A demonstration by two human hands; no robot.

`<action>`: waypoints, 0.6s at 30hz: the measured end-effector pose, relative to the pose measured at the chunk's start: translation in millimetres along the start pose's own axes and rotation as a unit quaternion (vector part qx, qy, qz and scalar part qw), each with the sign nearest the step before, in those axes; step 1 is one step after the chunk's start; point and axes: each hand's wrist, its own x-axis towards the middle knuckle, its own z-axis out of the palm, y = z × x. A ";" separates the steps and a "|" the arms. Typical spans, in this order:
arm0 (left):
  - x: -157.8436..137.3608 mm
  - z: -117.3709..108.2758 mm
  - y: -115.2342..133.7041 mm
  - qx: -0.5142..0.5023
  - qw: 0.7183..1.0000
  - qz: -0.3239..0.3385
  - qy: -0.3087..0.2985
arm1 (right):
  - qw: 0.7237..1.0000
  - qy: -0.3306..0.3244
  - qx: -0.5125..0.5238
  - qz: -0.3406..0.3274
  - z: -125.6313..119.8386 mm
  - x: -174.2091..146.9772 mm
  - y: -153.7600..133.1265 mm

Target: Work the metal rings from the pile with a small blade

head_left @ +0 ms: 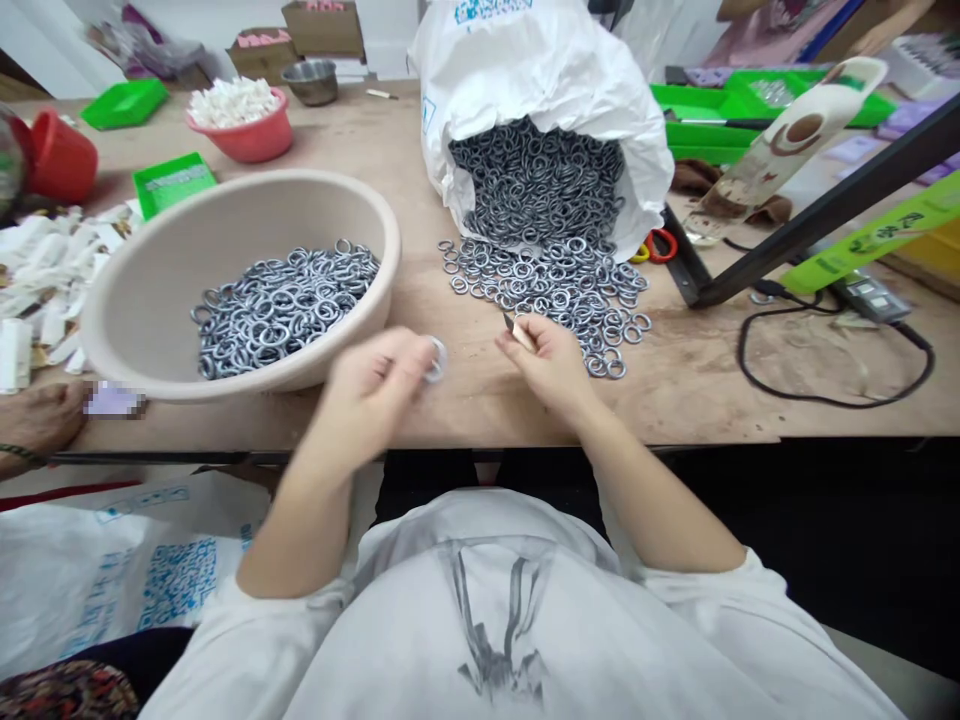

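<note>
My left hand [379, 395], slightly blurred, pinches a grey ring [436, 360] between thumb and fingertips just right of the big beige basin [120, 345]. In that basin lies a heap of grey rings [289, 310]. My right hand [551, 365] is closed on a small knife [523, 336] with a pale handle and a dark pointed blade, its tip facing up and left. Past this hand, loose rings [555, 280] spread over the table from the mouth of a white sack [540, 60] lying on its side. The two hands are apart.
On the left stand a red bowl of white parts [247, 135], a green tray [172, 185] and piled white pieces [37, 270]. Another person's hand [45, 425] rests at the left edge. At right are a black metal frame [810, 210], scissors [660, 246], a bottle [787, 145] and a cable [832, 400].
</note>
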 end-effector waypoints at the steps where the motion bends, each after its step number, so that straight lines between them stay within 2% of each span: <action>1: 7.8 -18.2 2.8 0.132 0.987 0.011 0.089 | 0.993 0.002 -0.115 0.009 -5.6 10.1 4.1; 2: 16.0 -35.1 4.1 0.255 0.954 0.004 0.156 | 0.976 -0.012 -0.215 0.022 -10.2 19.6 7.3; 3: 24.0 -49.7 3.6 0.344 0.922 -0.024 0.175 | 0.953 -0.033 -0.298 0.035 -13.1 28.0 9.8; 4: 31.2 -61.5 1.7 0.411 0.894 -0.062 0.165 | 0.931 -0.057 -0.358 0.046 -14.5 35.0 11.4; 6: 41.8 -76.1 -5.5 0.492 0.859 -0.106 0.100 | 0.900 -0.093 -0.421 0.057 -13.7 44.3 13.0; 8: 47.0 -80.7 -14.0 0.518 0.846 -0.118 0.055 | 0.893 -0.101 -0.435 0.056 -11.4 47.8 13.7; 9: 48.0 -81.1 -18.0 0.519 0.845 -0.117 0.054 | 0.897 -0.096 -0.428 0.052 -10.8 47.8 14.0; 12: 48.9 -82.5 -26.7 0.506 0.850 -0.115 0.097 | 0.940 -0.079 -0.332 0.027 -13.6 42.1 14.7; 15: 49.9 -86.4 -28.6 0.492 0.851 -0.132 0.130 | 0.991 -0.085 -0.104 0.020 -19.5 30.4 12.6; 16: 49.6 -85.6 -27.2 0.484 0.853 -0.138 0.139 | 0.995 -0.095 -0.015 0.033 -20.8 25.8 10.6; 18: 45.8 -75.8 -21.1 0.460 0.864 -0.120 0.167 | 0.981 -0.115 0.141 0.070 -21.1 16.2 4.4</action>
